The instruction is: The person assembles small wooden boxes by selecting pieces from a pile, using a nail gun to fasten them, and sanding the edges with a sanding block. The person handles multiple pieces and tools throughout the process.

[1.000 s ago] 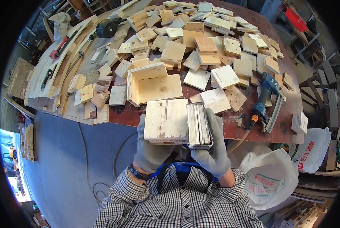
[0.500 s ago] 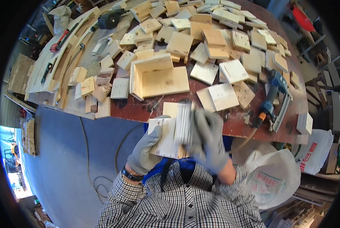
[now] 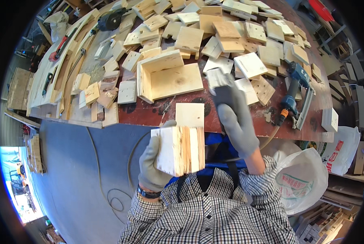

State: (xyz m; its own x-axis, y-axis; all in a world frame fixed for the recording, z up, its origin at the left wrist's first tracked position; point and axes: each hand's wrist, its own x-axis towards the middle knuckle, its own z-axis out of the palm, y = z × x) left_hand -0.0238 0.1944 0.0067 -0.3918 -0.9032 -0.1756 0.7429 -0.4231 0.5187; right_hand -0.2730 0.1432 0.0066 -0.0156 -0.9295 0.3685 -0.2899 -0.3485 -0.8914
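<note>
- Left hand (image 3: 153, 164), gloved in grey, clamped on a stack of pale wooden boards (image 3: 181, 149); thumb hooked over the stack's upper left corner, fingers hidden behind it.
- Stack held in the air above the blue floor (image 3: 68, 171), just off the near edge of the surface (image 3: 231, 118), in front of the checked shirt (image 3: 206, 211).
- Boards stood on edge, side by side, grain and long axis running up and down in the head view; 1 taller board (image 3: 190, 115) stuck up above the others, toward the surface.
- Right hand (image 3: 235, 118), also gloved, raised over the near edge of the surface, grip wrapped around a dark block-like thing (image 3: 222, 92); blurred, so what kind of thing could not be told.
- Right hand apart from the stack, just to its right and higher.
- Open wooden box (image 3: 167, 77) lay on the surface beyond the hands, walled on the left and far sides, nothing inside but its bare bottom panel.
- Many loose square boards (image 3: 226, 36) scattered across the far half of the surface.
- Blue power tool (image 3: 294, 87) with an orange fitting lay at the right edge of the surface, well apart from the stack.
- White plastic bag (image 3: 306, 179) sat open at lower right, contents not visible.
</note>
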